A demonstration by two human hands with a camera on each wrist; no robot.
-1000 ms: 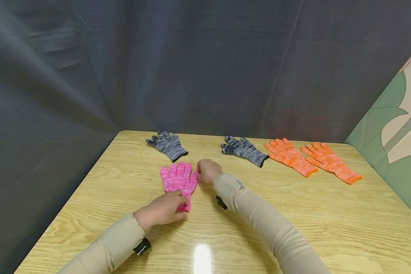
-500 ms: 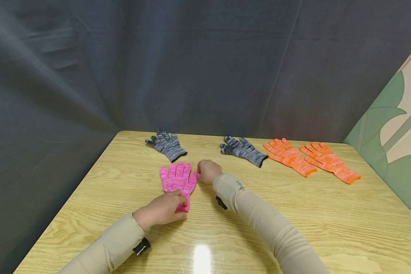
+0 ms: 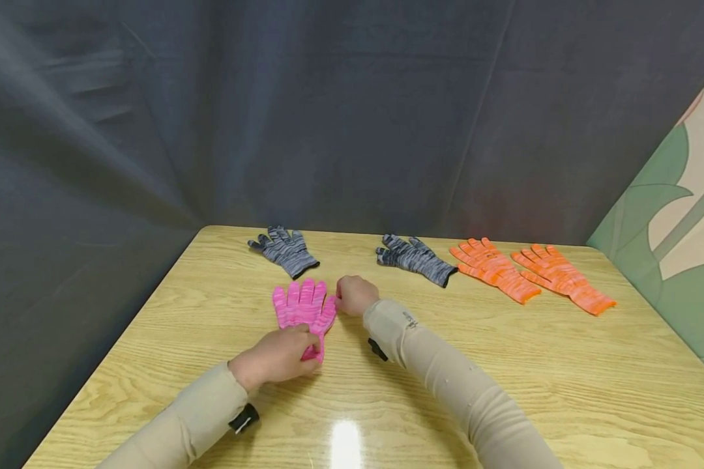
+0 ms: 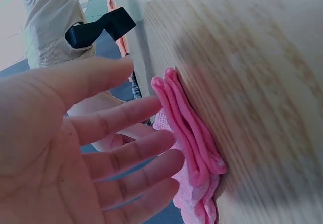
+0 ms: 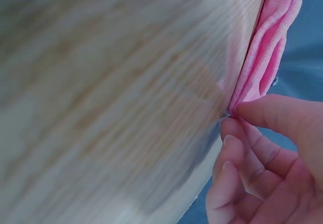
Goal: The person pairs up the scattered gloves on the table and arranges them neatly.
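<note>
A pink knitted glove [image 3: 305, 306] lies flat on the table, its fingers pointing away from me and its cuff toward me. Over the cuff end is my left hand [image 3: 281, 355]. In the left wrist view its fingers [image 4: 133, 156] are nearly straight against the glove, while the thumb stands apart from the folded cuff edge [image 4: 189, 128]. My right hand [image 3: 356, 295] is at the glove's right side. The right wrist view shows this hand [image 5: 272, 158] pinching the tip of the glove's thumb between thumb and forefinger. Part of the cuff is hidden under my left hand.
Toward the back of the wooden table [image 3: 211, 391] lie two grey-black gloves, one at left [image 3: 287, 251] and one near the middle [image 3: 416, 259]. Two orange gloves, a nearer-to-centre one [image 3: 495, 268] and a far-right one [image 3: 563, 279], lie at right. A dark curtain [image 3: 352, 117] hangs behind.
Both hands keep almost the same places on the pink glove. The left thumb has shifted slightly toward the cuff. The whole head view has drifted a little.
</note>
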